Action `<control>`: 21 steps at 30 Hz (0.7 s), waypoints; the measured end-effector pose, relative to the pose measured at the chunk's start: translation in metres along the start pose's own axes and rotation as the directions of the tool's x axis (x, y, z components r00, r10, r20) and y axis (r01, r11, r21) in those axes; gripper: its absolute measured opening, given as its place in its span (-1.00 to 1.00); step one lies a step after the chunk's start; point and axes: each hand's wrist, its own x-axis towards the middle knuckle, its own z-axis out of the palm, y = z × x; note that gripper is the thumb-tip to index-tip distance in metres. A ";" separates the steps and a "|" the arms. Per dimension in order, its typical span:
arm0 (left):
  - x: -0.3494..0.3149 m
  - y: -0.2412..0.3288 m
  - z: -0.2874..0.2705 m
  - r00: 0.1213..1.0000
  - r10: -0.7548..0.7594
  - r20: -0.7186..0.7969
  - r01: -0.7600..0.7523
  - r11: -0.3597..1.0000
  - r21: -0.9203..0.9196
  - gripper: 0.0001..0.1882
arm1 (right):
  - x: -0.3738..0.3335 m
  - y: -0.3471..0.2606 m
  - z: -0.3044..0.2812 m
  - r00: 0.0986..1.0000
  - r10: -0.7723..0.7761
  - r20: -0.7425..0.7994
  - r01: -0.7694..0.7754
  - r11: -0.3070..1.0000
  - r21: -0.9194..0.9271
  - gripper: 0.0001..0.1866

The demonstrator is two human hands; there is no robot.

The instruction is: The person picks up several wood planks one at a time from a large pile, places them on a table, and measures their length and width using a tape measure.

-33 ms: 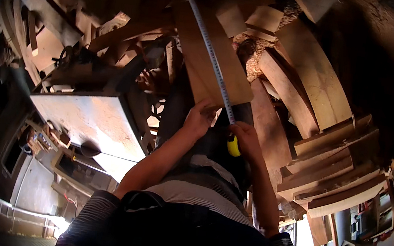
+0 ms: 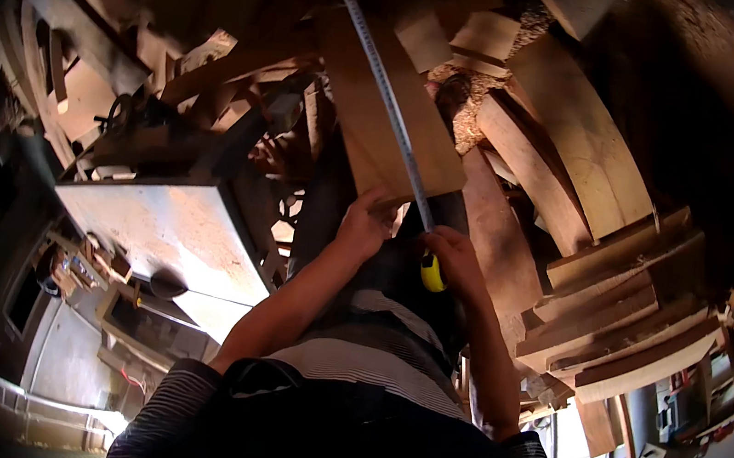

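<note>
A wide wooden board [image 2: 394, 126] stretches away from me, its near end just in front of my body. My left hand [image 2: 366, 224] has its fingers closed on the board's near left corner. In my right hand [image 2: 456, 257] is a yellow tape measure [image 2: 433, 273], gripped near where the blade comes out. The pale blade [image 2: 379, 68] is drawn out and runs slantwise along the board to the far edge of the view, where its tip cannot be made out.
Planks [image 2: 583, 137] lie to the right amid wood shavings [image 2: 469, 103]; a stack of boards [image 2: 627, 328] stands nearer. At left is a machine with a pale flat table [image 2: 167, 231]. Loose offcuts [image 2: 223, 53] crowd the far left.
The whole view has shifted very slightly. Both hands keep their hold on the board and the tape measure.
</note>
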 end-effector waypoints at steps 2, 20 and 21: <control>0.003 0.004 -0.014 1.000 0.000 0.029 0.000 1.000 -0.011 -0.72 | -0.003 -0.001 -0.001 0.999 -0.048 0.001 0.048 0.999 0.024 -0.77; -0.014 0.048 0.032 0.999 -0.015 -0.028 0.018 0.996 0.093 -0.61 | -0.059 0.063 0.017 0.906 0.076 -0.415 0.102 0.915 0.390 -0.59; -0.015 0.052 0.034 0.998 0.003 -0.070 0.003 0.995 0.095 -0.59 | -0.068 0.040 0.011 0.946 0.153 -0.287 -0.014 0.901 0.433 -0.47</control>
